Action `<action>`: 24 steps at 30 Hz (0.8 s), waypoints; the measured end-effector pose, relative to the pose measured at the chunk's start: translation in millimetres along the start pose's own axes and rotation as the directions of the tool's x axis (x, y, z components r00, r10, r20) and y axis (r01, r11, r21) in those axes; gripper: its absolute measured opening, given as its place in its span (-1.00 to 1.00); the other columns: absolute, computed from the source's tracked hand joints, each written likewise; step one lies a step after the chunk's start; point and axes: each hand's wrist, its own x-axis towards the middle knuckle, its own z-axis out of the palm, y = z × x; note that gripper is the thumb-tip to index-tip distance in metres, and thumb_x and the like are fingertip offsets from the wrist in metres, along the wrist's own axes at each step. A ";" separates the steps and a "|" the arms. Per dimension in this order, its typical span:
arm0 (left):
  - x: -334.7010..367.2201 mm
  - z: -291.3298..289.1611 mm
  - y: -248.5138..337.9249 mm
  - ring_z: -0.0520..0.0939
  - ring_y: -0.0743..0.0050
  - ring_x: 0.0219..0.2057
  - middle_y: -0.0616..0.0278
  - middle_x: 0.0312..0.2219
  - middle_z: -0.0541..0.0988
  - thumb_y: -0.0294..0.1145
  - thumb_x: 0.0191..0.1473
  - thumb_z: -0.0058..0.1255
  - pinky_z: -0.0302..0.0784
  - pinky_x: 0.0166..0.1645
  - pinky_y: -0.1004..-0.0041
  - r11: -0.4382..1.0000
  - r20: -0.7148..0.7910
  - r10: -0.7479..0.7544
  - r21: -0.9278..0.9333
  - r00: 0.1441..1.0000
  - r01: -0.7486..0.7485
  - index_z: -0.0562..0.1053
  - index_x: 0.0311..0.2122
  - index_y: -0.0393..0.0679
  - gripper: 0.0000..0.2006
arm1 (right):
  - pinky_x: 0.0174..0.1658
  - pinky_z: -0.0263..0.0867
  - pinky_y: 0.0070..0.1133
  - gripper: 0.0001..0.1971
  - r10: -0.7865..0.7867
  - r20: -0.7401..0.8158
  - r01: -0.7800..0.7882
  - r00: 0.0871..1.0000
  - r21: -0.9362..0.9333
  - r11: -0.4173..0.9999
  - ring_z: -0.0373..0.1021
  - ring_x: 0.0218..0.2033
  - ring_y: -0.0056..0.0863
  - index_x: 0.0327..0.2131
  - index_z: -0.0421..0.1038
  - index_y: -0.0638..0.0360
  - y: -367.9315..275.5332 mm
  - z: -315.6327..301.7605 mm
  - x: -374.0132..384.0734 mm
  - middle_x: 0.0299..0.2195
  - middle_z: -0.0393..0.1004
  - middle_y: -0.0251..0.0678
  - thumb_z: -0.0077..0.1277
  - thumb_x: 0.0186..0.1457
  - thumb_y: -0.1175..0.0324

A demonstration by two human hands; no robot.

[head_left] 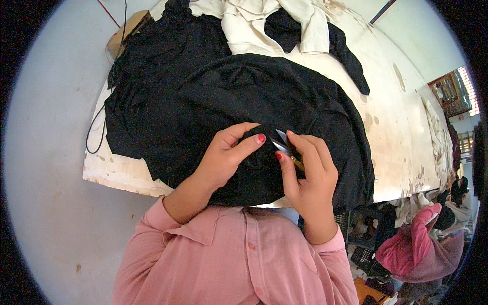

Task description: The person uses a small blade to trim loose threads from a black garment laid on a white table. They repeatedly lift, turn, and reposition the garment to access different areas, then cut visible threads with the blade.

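A large black garment [264,101] lies bunched over the near part of the table, in front of my body. My left hand [221,155] pinches a fold of it between thumb and forefinger, close to the garment's middle. Held in my right hand [314,175] is a pair of thread snips [279,144], with yellowish metal showing near the palm. Their two short blades are spread apart and point at the fold beside my left thumb. Whether a thread lies between the blades is too small to tell.
White garments [249,25] lie across the black cloth at the table's far side. A cardboard box [133,28] and a thin black cable [90,137] are at the left edge of the pale, stained tabletop [396,132]. Another person in pink [414,244] is at lower right, near dark crates.
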 end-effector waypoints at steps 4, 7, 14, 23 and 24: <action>-0.3 -4.6 -3.5 0.54 0.70 -0.28 0.38 -0.30 0.62 -0.43 0.14 0.07 0.43 -0.14 0.60 0.993 0.022 0.025 0.115 0.999 -0.028 0.55 -0.16 -0.20 -0.82 | -0.37 0.44 -0.54 -0.70 0.028 0.002 -0.028 1.000 0.022 0.999 0.51 -0.40 -0.29 -0.20 0.51 0.21 7.1 2.1 0.3 -0.30 0.52 -0.17 0.23 -0.08 0.49; 0.4 -5.8 -2.2 0.53 0.71 -0.29 0.40 -0.32 0.61 -0.42 0.15 0.06 0.42 -0.15 0.61 0.977 0.038 0.068 0.202 0.997 -0.075 0.55 -0.18 -0.20 -0.84 | -0.36 0.44 -0.55 -0.73 0.021 0.015 -0.022 1.000 0.052 0.998 0.51 -0.39 -0.30 -0.22 0.52 0.21 8.1 1.4 3.2 -0.31 0.52 -0.18 0.23 -0.09 0.50; -0.1 -3.1 0.7 0.44 0.75 -0.37 0.41 -0.44 0.51 -0.41 0.18 0.05 0.34 -0.26 0.62 0.978 0.051 0.078 0.188 0.996 -0.086 0.53 -0.22 -0.29 -0.84 | -0.35 0.44 -0.54 -0.71 0.008 0.013 -0.008 1.000 0.037 0.999 0.51 -0.40 -0.31 -0.22 0.53 0.19 9.6 1.4 5.3 -0.31 0.53 -0.19 0.24 -0.11 0.50; 1.0 -3.8 0.2 0.42 0.59 -0.46 0.32 -0.52 0.45 -0.43 0.11 0.11 0.29 -0.37 0.53 0.860 0.091 0.274 0.423 0.957 -0.286 0.55 -0.31 -0.26 -0.88 | -0.36 0.43 -0.54 -0.71 -0.021 0.071 0.020 0.997 0.010 1.000 0.51 -0.39 -0.32 -0.23 0.54 0.17 9.6 -2.0 9.3 -0.31 0.53 -0.22 0.24 -0.11 0.48; 1.2 -4.0 -0.3 0.42 0.58 -0.47 0.31 -0.53 0.45 -0.44 0.11 0.11 0.29 -0.37 0.53 0.848 0.094 0.292 0.435 0.952 -0.304 0.55 -0.30 -0.26 -0.88 | -0.36 0.43 -0.54 -0.72 -0.011 0.083 0.010 0.996 0.013 1.000 0.51 -0.39 -0.32 -0.23 0.54 0.17 9.1 -2.9 10.0 -0.31 0.53 -0.22 0.23 -0.11 0.48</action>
